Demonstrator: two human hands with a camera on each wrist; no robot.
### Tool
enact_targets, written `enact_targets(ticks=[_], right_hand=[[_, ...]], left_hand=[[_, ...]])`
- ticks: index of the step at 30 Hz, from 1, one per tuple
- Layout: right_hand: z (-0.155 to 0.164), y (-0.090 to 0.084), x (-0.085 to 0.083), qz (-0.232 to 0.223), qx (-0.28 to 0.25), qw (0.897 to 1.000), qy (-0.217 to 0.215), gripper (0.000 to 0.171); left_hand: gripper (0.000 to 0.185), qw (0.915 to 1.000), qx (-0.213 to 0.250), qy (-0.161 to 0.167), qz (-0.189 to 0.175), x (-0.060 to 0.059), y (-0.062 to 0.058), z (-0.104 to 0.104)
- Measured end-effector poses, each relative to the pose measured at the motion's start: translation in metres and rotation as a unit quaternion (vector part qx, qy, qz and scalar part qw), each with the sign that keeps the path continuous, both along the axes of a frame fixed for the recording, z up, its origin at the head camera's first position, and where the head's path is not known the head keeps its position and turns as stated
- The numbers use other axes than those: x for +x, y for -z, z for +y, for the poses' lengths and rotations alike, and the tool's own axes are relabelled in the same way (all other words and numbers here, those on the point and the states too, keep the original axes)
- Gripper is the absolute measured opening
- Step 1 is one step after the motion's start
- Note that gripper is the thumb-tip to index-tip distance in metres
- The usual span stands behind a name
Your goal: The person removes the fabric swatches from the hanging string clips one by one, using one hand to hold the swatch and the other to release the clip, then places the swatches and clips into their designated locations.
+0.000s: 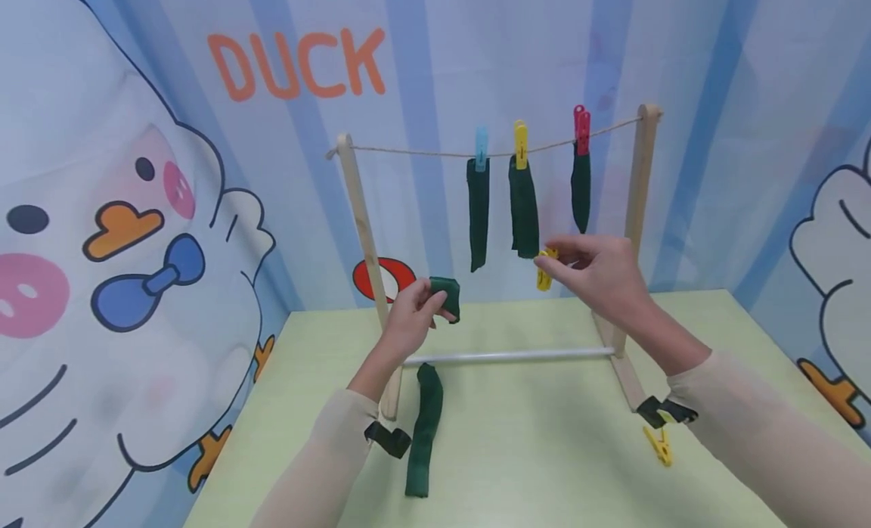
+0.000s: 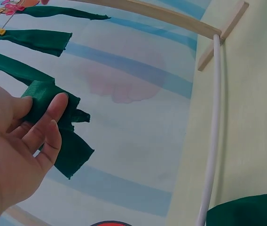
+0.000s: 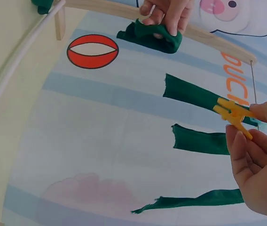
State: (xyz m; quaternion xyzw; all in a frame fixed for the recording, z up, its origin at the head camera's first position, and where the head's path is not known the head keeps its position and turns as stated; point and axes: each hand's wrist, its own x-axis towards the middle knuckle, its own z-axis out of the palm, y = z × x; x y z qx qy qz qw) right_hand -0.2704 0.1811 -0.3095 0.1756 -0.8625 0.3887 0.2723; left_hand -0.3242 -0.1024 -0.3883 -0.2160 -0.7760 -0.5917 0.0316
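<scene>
A small wooden drying rack [image 1: 361, 210] with a string line [image 1: 408, 150] stands on the green table [image 1: 531, 452]. Three dark green cloth strips [image 1: 478, 210] hang from it on blue, yellow and red pegs. My left hand [image 1: 411, 316] grips a bunched green cloth strip [image 1: 447, 296] [image 2: 53, 117] in front of the rack's left post. My right hand [image 1: 599, 274] pinches a yellow clothes peg [image 1: 544, 269] [image 3: 234, 114] just below the hanging strips. Another green strip [image 1: 423, 430] lies on the table.
A second yellow peg [image 1: 658, 443] lies on the table near my right sleeve. A white rod [image 1: 510, 355] joins the rack's feet. A blue striped duck-print backdrop [image 1: 136, 210] closes in the table on all far sides.
</scene>
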Motion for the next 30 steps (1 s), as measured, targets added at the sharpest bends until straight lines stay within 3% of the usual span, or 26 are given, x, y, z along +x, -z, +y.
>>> enact_targets(ticks=[4, 14, 21, 30], right_hand=[[0.008, 0.009, 0.004, -0.021, 0.012, 1.0, 0.001, 0.027], [0.038, 0.035, 0.013, -0.051, 0.032, 0.998, 0.033, 0.025], [0.054, 0.055, 0.015, -0.064, 0.037, 0.997, 0.034, 0.024], [0.079, 0.085, 0.024, -0.083, 0.07, 0.992, 0.059, 0.026]], left_hand=[[0.016, 0.9999, 0.001, -0.006, -0.01, 0.006, 0.002, 0.0], [0.014, 0.9989, -0.005, -0.018, -0.042, 0.017, 0.031, 0.004], [0.015, 0.998, 0.006, -0.003, -0.063, 0.023, 0.047, 0.007], [0.018, 0.995, -0.015, 0.012, -0.098, 0.029, 0.074, 0.005]])
